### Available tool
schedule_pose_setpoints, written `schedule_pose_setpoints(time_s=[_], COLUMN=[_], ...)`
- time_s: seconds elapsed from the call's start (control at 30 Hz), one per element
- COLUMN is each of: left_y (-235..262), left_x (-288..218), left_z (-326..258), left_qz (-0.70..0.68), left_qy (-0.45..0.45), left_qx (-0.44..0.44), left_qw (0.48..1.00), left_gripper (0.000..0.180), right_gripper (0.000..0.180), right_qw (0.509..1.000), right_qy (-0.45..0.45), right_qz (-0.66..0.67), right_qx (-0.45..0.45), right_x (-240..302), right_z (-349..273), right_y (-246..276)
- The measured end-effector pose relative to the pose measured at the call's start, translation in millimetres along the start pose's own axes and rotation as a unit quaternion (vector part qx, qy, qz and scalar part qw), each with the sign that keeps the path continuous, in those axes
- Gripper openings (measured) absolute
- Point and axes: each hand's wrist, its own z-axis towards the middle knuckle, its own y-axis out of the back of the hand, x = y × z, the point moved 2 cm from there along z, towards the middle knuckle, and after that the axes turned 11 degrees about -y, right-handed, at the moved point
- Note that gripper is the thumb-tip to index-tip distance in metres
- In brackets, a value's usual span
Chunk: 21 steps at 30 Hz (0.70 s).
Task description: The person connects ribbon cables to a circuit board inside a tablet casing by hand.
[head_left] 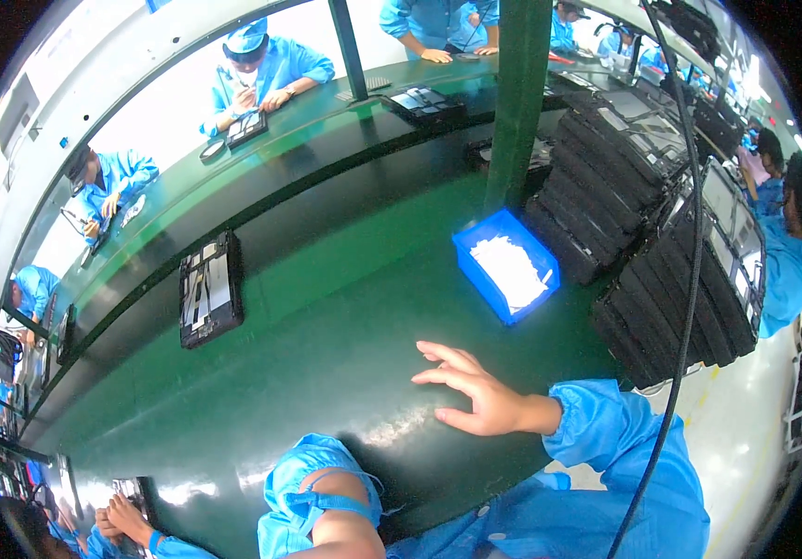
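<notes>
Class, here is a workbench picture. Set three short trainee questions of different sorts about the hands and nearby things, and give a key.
1. True or false: the right hand grips a tool.
2. The blue bin holds: A white pieces, B black trays, C nothing.
3. Fill in: the dark flat device lies on the ____ bench.

Key:
1. False; its fingers are spread open over the bench, holding nothing.
2. A.
3. Green.

The left hand is out of view; only a blue-sleeved elbow shows.
</notes>
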Motion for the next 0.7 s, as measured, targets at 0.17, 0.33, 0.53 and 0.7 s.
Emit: schedule_pose_setpoints(time_s=[0.17, 0.33, 0.53, 0.7], left_y=[0, 4, 7, -3], left_x=[2, 5, 5, 15], left_z=[-2, 0, -3, -6], left_qz=[0.195, 0.108, 0.081, -0.023], left_qy=[-0.051, -0.028, -0.036, -0.010], left_qx=[0.113, 0.073, 0.031, -0.070], left_qw=[0.973, 0.991, 0.996, 0.997], left_gripper=[0.053, 0.049, 0.037, 0.021], right_gripper=[0.051, 0.050, 0.050, 0.049], right_qw=[1.000, 1.000, 1.000, 1.000], right_qy=[0.001, 0.000, -0.004, 0.016], right_qz=[0.006, -0.005, -0.009, -0.013], right_qx=[0.002, 0.005, 0.003, 0.001], right_x=[1, 0, -4, 2], right_z=[0, 0, 2, 2], right_y=[0, 1, 4, 1])
